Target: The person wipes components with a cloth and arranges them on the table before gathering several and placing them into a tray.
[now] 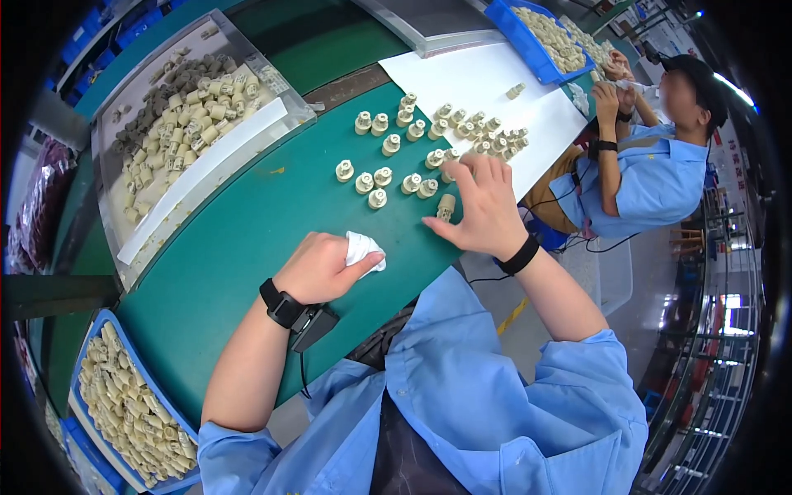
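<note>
My left hand (pixel 318 268) is closed around a white cloth (pixel 363 250), low over the green work surface (pixel 272 223). Farther right, my right hand (pixel 483 206) has thumb and fingers spread apart over one cream plastic fitting (pixel 445 207), which stands between them; no firm grip on it shows. Several more cream fittings (pixel 391 145) with round knobbed tops stand upright ahead of my hands. Another group of fittings (pixel 495 136) stands close together on a white sheet (pixel 540 115) beyond my right hand. My fingers partly hide the nearest ones.
On the left, a metal-edged tray (pixel 285 120) holds loose cream and grey parts. Blue bins of cream parts stand at lower left (pixel 136 363) and at the far right (pixel 516 33). A co-worker in a blue shirt (pixel 660 177) handles something at the right.
</note>
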The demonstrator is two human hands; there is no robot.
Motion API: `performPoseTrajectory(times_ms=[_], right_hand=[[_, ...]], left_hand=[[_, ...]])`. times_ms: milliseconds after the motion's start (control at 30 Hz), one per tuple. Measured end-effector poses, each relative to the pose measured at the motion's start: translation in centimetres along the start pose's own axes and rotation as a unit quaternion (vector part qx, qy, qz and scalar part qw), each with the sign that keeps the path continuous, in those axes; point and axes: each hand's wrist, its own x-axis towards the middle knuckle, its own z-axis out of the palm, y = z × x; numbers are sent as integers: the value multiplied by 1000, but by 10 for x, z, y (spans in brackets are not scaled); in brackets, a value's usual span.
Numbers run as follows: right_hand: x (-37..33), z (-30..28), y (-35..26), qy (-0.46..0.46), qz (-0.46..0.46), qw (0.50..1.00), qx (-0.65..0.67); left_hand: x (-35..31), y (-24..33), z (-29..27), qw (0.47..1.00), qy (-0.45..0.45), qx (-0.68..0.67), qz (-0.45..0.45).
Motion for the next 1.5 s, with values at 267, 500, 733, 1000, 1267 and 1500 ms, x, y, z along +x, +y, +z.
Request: performPoseTrajectory(times_ms=[267, 500, 733, 1000, 1267, 1500], right_hand=[[-19, 11, 12, -138, 79, 982, 103], [-23, 18, 24, -174, 250, 894, 328], [-22, 23, 24, -131, 309, 831, 444], [0, -6, 24, -14, 50, 997, 57], [18, 17, 30, -53, -54, 997, 5], [22, 32, 28, -99, -39, 994, 6]], left_hand=[[2, -3, 1, 1000, 8, -17, 9], [1, -4, 3, 1000, 12, -16, 12], [2, -6, 0, 1000, 4, -3, 1], [1, 0, -2, 1000, -14, -5, -17], [0, 0, -1, 1000, -14, 2, -21], [1, 0, -1, 1000, -6, 4, -15]])
